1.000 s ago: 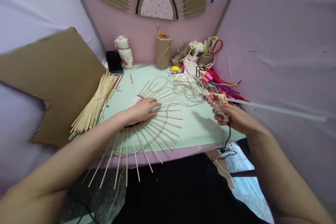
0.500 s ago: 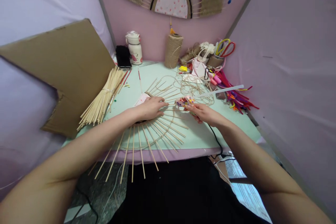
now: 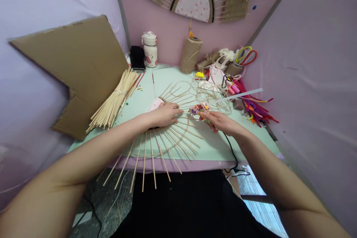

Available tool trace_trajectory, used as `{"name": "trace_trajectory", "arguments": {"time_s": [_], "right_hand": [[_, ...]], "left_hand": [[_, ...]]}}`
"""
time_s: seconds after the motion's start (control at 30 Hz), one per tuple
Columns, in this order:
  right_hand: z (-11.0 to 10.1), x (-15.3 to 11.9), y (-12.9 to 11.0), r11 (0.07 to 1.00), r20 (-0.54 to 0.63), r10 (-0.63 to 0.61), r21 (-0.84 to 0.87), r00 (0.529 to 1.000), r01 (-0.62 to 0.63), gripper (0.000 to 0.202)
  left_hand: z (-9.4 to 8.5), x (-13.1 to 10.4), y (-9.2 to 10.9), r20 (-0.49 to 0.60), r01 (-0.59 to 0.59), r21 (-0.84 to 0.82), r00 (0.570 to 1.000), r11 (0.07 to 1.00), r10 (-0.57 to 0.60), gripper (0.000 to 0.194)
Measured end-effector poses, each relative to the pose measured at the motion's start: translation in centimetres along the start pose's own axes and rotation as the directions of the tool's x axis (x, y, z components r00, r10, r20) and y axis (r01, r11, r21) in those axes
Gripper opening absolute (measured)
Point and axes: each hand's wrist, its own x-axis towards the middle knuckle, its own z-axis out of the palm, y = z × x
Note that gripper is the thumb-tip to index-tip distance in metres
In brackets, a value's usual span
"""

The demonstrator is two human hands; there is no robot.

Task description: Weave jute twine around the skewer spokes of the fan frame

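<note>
The left hand's fingers (image 3: 178,111), loosely bent and slightly apart, lie over the fan (image 3: 156,103) at the table's near middle. The right hand (image 3: 219,121) is curled round the glue gun (image 3: 199,109), its tip just right of those fingertips; whether it touches a stick, I cannot tell. A glue stick (image 3: 242,95) juts from it rightward. Beyond lies loose twine (image 3: 208,95); left, bundled sticks (image 3: 113,100); far, a spool (image 3: 191,55) and bottle (image 3: 150,52).

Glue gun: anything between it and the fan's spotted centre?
Yes: the left hand partly covers the spotted centre, fingers pointing toward the glue gun in the right hand. Thin sticks also spread out past those fingers.
</note>
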Motion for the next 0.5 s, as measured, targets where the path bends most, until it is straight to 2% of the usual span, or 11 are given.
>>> {"name": "trace_trajectory", "arguments": {"time_s": [0.5], "right_hand": [[-0.08, 0.02, -0.09, 0.999, 0.009, -0.001, -0.043, 1.0, 0.002, 0.057]], "left_hand": [[-0.23, -0.14, 0.17, 0.017, 0.007, -0.011, 1.0, 1.0, -0.007, 0.05]]}}
